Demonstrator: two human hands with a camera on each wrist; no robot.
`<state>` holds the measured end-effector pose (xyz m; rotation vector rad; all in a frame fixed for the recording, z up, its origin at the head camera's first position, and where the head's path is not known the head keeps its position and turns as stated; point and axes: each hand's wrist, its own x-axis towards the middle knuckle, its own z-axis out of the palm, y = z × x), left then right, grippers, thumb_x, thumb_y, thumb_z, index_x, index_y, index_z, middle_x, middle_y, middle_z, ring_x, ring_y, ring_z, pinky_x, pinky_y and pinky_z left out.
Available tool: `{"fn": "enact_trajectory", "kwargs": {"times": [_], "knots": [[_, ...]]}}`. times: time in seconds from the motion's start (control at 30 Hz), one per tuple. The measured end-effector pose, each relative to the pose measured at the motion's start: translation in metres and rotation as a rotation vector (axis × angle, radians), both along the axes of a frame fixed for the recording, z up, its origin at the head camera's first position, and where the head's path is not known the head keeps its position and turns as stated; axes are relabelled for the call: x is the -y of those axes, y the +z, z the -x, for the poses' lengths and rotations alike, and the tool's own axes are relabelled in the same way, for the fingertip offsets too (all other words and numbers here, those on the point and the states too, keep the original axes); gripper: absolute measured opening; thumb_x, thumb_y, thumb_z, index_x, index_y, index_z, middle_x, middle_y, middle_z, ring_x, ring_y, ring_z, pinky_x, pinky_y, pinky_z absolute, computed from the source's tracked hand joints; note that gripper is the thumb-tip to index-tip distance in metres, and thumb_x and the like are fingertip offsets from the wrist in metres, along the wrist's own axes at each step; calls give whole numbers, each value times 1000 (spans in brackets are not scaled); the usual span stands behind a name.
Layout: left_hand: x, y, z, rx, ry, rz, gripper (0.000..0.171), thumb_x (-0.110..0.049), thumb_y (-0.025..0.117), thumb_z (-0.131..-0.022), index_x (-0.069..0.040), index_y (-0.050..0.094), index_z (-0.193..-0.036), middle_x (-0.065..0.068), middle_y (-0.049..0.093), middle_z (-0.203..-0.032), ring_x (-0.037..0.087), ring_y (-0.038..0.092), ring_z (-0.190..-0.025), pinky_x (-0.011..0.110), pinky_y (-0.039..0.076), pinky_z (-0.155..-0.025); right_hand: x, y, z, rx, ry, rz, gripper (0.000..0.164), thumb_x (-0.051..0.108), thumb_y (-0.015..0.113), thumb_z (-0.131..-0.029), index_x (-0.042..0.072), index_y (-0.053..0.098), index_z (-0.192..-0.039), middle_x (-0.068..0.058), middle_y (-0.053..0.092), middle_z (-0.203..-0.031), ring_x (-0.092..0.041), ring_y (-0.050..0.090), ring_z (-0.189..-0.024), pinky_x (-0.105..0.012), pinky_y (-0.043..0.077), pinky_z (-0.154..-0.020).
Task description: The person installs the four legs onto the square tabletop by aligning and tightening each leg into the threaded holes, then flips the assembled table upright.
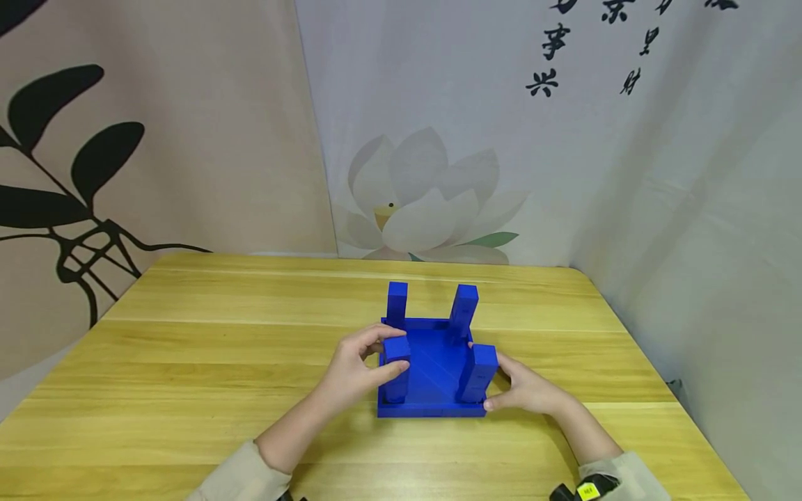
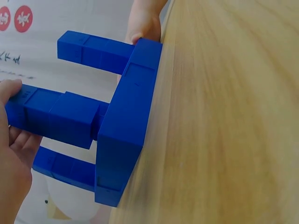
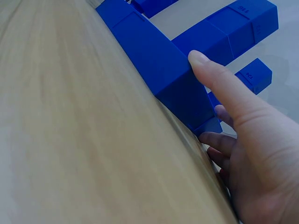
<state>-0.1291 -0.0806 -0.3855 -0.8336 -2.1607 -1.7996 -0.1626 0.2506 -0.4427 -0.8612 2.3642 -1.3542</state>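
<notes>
A blue plastic square base point(image 1: 432, 412) with a raised rim lies on the table, with several square posts standing up from its corners. My left hand point(image 1: 347, 372) grips the near left post point(image 1: 396, 346) by its upper part, thumb on the near side. In the left wrist view, a narrower section shows between that post's thick part point(image 2: 72, 119) and the base. My right hand point(image 1: 532, 390) holds the base's right side, its thumb at the near right corner, beside the near right post point(image 1: 479, 372). The right wrist view shows the thumb point(image 3: 224, 84) on the base's upper edge.
The far left post point(image 1: 396, 303) and far right post point(image 1: 464, 306) stand at the base's back corners. The wooden table point(image 1: 219, 362) extends around it, with a printed curtain point(image 1: 432, 104) behind its far edge and another curtain at the right.
</notes>
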Motion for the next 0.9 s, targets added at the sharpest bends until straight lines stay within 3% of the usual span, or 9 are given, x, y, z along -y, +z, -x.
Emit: {"fn": "enact_trajectory", "kwargs": {"times": [0.23, 0.37, 0.6, 0.7, 0.9], "knots": [[0, -1, 0, 26, -28, 16, 37, -5, 78, -79, -4, 67, -115, 9, 63, -116, 19, 59, -104, 33, 50, -89, -1, -2, 2, -14, 1, -13, 94, 21, 83, -75, 10, 28, -151, -1, 36, -150, -29, 23, -139, -48, 15, -110], [0, -1, 0, 41, -44, 37, 37, -6, 76, -82, -4, 65, -117, 11, 61, -119, 19, 57, -106, 33, 49, -91, -2, -3, 2, -11, 8, -4, 95, 20, 83, -75, 11, 27, -152, -4, 34, -151, -31, 21, -139, -55, 12, -109], [0, -1, 0, 49, -51, 63, 39, -6, 75, -83, -7, 64, -120, 5, 62, -117, 21, 51, -94, 33, 49, -92, -3, -5, 3, -10, 24, 8, 96, 18, 82, -75, 20, 26, -152, -5, 30, -153, -31, 17, -140, -57, 11, -109], [0, -2, -1, 57, -47, 64, 40, -7, 76, -83, -7, 64, -121, 7, 62, -119, 21, 52, -95, 36, 49, -92, -3, -6, 3, -14, 26, 5, 95, 18, 82, -75, 22, 26, -152, -4, 30, -153, -30, 18, -140, -50, 13, -110], [1, -3, 0, 69, -26, 54, 48, -11, 80, -79, -9, 62, -124, 6, 63, -119, 21, 57, -99, 41, 47, -94, -4, -7, 4, -15, 30, 5, 95, 17, 82, -76, 21, 26, -152, -3, 31, -152, -29, 19, -140, -26, 16, -109]]}}
